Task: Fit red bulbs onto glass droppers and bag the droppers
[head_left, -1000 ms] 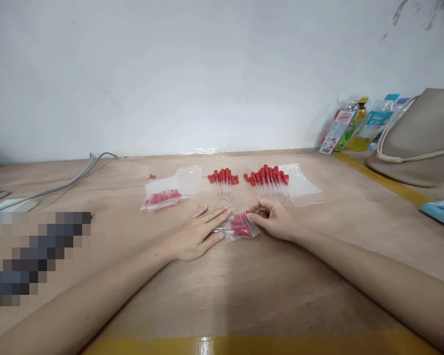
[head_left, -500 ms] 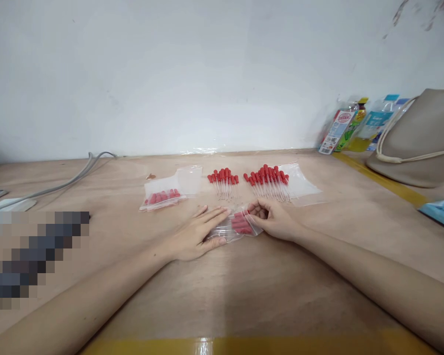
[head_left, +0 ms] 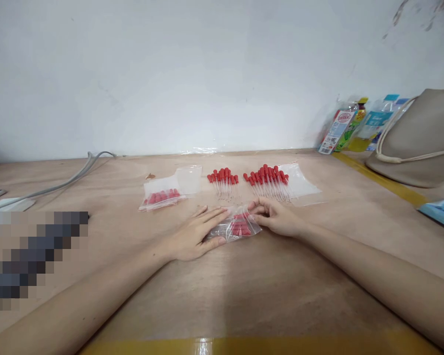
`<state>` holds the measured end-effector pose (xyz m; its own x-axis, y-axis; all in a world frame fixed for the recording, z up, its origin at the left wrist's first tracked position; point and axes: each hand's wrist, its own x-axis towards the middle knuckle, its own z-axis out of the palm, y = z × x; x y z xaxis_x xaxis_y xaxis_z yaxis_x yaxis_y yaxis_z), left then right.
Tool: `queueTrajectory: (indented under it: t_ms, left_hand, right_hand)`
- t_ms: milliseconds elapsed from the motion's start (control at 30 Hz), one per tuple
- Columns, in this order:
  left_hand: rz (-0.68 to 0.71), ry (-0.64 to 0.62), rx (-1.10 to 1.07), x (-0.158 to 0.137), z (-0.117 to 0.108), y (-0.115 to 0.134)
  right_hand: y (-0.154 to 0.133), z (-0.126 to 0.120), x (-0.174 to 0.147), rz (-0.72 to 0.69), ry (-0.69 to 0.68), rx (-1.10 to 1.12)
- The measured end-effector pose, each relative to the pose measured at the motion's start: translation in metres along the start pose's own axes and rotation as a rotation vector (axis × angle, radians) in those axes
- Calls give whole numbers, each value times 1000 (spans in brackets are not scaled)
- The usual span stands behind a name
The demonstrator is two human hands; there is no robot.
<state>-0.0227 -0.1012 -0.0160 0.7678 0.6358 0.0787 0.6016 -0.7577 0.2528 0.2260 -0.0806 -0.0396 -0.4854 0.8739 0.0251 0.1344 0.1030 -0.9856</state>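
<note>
My left hand [head_left: 198,234] lies flat with fingers spread, pressing on the left part of a clear zip bag [head_left: 222,230]. Red rubber bulbs [head_left: 240,228] show through the bag's right half. At that right end, my right hand [head_left: 276,217] is curled, its thumb and forefinger pinching the bag's upper right edge. Just beyond, two bunches of droppers with red bulbs lie on the table: a smaller bunch [head_left: 224,178] and a larger bunch [head_left: 267,177]. Another clear bag [head_left: 162,195] holding red bulbs rests to the left.
An empty-looking clear bag [head_left: 304,185] lies beside the larger bunch. Bottles [head_left: 377,123], a carton [head_left: 336,130] and a beige bag [head_left: 418,138] stand at the right. A blue packet [head_left: 442,214] lies nearer. On the left runs a grey cable [head_left: 66,182].
My right thumb and fingers have shifted slightly at the bag's edge, and the plastic over the red bulbs is creased differently. My left hand stays in place.
</note>
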Motion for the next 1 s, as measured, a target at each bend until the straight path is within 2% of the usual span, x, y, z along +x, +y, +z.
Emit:
queueTrajectory:
  t_ms: [133,300,500,567,667,733,800,933,1000]
  left_hand:
    - [8,7,16,0,1,-1]
    - [35,55,58,0,1,-2]
    - [54,-10,44,1,1,-3]
    - [58,-27,43,1,1,-4]
    - [68,-31,48,2,1,-4]
    - [82,-30,52,2,1,-4]
    - [96,-13,49,1,1,-4]
    - [87,101,6,-1,1,-4]
    - [84,152,-28,-1,3,-4]
  right_hand:
    - [-1,6,1,-67,143,-198]
    - [-1,5,-2,-270,355,-472]
    - [1,-1,-7,-350,219,-697]
    - [-1,-6,-4,-353,297,-704]
    - [-10,-16,10,-350,484,-770]
    - [-18,-19,28,-296,553,-870]
    - [-25,-17,49,-173,561,-943]
    - [-32,-7,92,135,506,-1012]
    - [-32,-1,107,214,463,-1004]
